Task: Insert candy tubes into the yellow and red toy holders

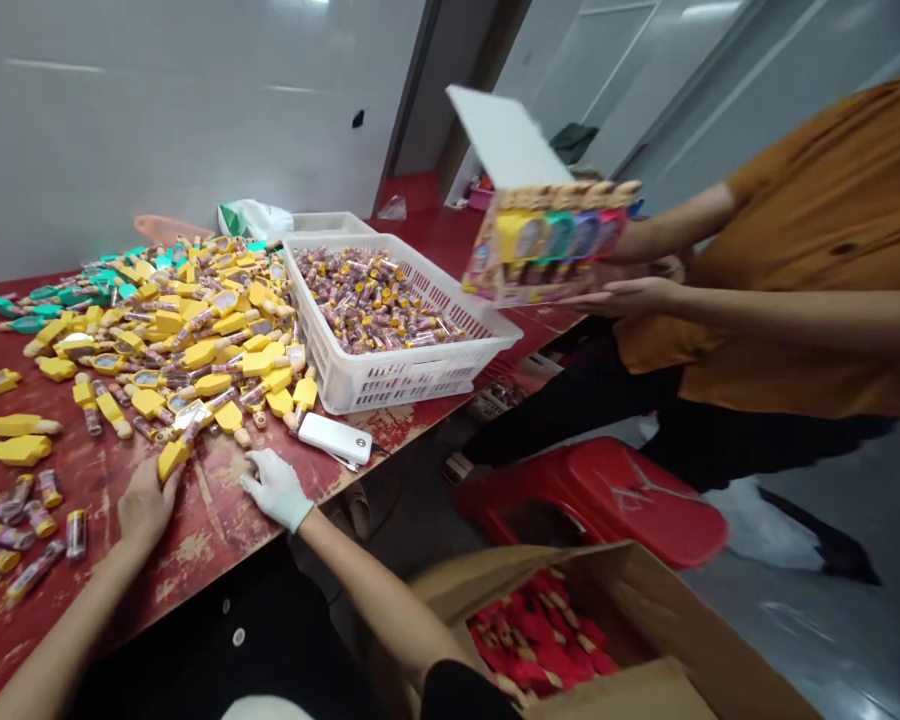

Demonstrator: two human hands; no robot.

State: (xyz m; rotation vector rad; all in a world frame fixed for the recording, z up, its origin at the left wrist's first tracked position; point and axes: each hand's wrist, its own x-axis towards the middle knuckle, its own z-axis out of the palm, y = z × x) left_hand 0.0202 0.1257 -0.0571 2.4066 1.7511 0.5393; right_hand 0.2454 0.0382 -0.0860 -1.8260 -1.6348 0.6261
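My left hand point(147, 502), bare, grips a yellow paddle-shaped piece point(172, 459) at the near edge of a heap. A clear tube seems joined to that piece's far end. My right hand point(277, 489), in a white glove, rests on the red table near its front edge, fingers apart and holding nothing. Beyond both hands spreads the heap of yellow pieces point(210, 355) with wooden ends and tubes of dark contents. Several loose tubes with yellow caps point(76, 534) lie left of my left hand. A white device point(335, 438) sits just beyond my right hand.
A white plastic crate point(412, 375) holds many tubes. Green pieces point(60, 298) lie at the back left. On the right, another person's hands point(637, 290) carry an open display box point(547, 240). Below stand a red stool point(637, 500) and a carton point(690, 620) of red pieces.
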